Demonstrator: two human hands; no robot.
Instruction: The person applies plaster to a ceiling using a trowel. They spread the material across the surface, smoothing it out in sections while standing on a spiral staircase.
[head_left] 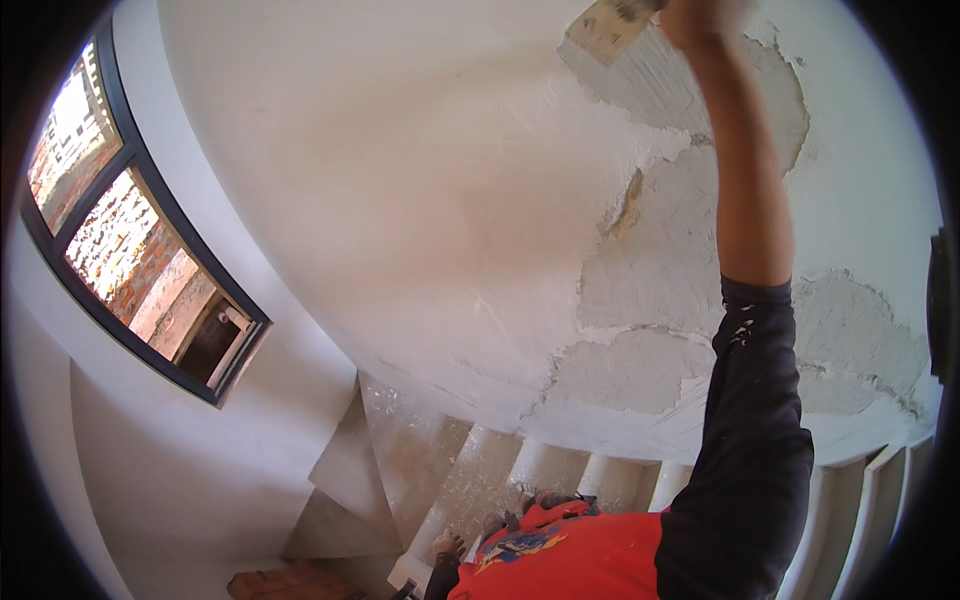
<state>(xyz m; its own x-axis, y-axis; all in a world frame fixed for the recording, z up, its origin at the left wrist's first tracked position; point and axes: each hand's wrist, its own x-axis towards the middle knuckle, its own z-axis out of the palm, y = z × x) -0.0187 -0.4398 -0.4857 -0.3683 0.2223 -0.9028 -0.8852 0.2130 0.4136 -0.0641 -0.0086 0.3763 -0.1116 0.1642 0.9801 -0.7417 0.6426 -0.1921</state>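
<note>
High on the wall, my right hand (705,20), blurred and partly cut off by the upper edge, is closed round the handle of a putty knife. The broad putty knife blade (606,32), smeared with pale plaster, lies against a rough grey patch (655,85) where the white coat is gone. My right arm reaches up in front of more bare grey wall (650,255) with ragged, cracked edges. Down by my red shirt, my left hand (449,545) hangs low with its fingers partly spread, nothing visible in it. A small white block-like thing (408,571) shows beside it.
Stairs (545,468) run along the wall's foot, with white splashes on the landing (410,450). A dark-framed window (150,250) is at the left, brickwork outside. Reddish-brown pieces (285,583) lie at the lower left. Something dark (940,305) stands at the right rim.
</note>
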